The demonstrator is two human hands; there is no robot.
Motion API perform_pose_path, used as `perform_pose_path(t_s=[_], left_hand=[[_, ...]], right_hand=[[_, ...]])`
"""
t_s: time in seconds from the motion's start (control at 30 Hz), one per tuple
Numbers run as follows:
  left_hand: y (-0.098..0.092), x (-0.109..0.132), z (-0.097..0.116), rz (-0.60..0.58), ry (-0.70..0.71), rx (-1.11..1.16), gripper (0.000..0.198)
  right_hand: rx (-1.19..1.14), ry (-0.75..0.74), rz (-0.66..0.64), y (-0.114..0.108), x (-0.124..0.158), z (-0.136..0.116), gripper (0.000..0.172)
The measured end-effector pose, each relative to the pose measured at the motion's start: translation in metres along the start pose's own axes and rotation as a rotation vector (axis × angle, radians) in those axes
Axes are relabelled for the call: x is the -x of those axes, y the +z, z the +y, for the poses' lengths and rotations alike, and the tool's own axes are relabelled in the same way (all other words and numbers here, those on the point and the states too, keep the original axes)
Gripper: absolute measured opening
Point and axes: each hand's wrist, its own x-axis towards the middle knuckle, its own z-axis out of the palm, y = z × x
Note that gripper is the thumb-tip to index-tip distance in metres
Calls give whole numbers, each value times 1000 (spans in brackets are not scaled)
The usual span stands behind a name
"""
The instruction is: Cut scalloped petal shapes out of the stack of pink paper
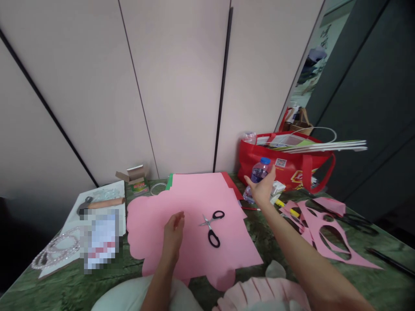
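Observation:
Large pink paper sheets (191,203), some with scalloped edges, lie on the green marbled table in front of me. On them rest scissors (210,226) with black handles, blades slightly apart. My left hand (174,227) is just left of the scissors over the pink paper, its fingers loosely curled with nothing visible in them. At the right, my right hand (262,186) is raised with thumb and fingers apart, in front of a clear plastic bottle (259,172) with a blue cap. Whether it touches the bottle I cannot tell.
A red bag (292,162) stands behind the bottle. Cut pink scraps (324,231) and dark scissors (359,222) lie at the right. Leftward are a white board (73,211), a wooden-handled hammer (103,203), beaded strands (60,248) and an opened small box (138,181). Pale panels rise behind.

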Motion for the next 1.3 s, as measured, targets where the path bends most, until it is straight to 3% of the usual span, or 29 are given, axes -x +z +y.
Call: perform_pose_path(t_s=[0.1, 0.13, 0.17, 0.2, 0.33, 0.43, 0.6, 0.83, 1.0, 1.07, 1.3], left_hand=[[0, -1, -3, -5, -9, -12, 28], [0, -2, -4, -5, -12, -14, 28], [0, -2, -5, -5, -16, -16, 30], [0, -3, -6, -4, -20, -17, 31], [-1, -6, -11, -5, -37, -33, 35], [-1, -8, -16, -10, -37, -72, 36], [0, -9, -20, -26, 24, -196, 32], [0, -8, -20, -32, 140, -447, 27], [1, -8, -21, -70, 197, -683, 33], [3, -7, -19, -89, 204, -780, 37], [12, 1, -6, -242, 123, -1094, 51]], right_hand=[[57, -111, -71, -9, 4, -34, 78], [84, -157, -159, -9, 9, -47, 71], [209, -236, -423, -9, 15, -59, 63], [237, -287, -572, -7, 22, -70, 55], [335, -361, -1020, 5, 63, -99, 29], [447, -359, -1216, 10, 94, -105, 25], [546, -363, -1192, 3, 120, -98, 27], [495, -369, -1168, -5, 118, -84, 22], [444, -370, -1256, -7, 111, -80, 54], [452, -354, -1280, -8, 109, -78, 58], [547, -258, -1323, -5, 107, -76, 24]])
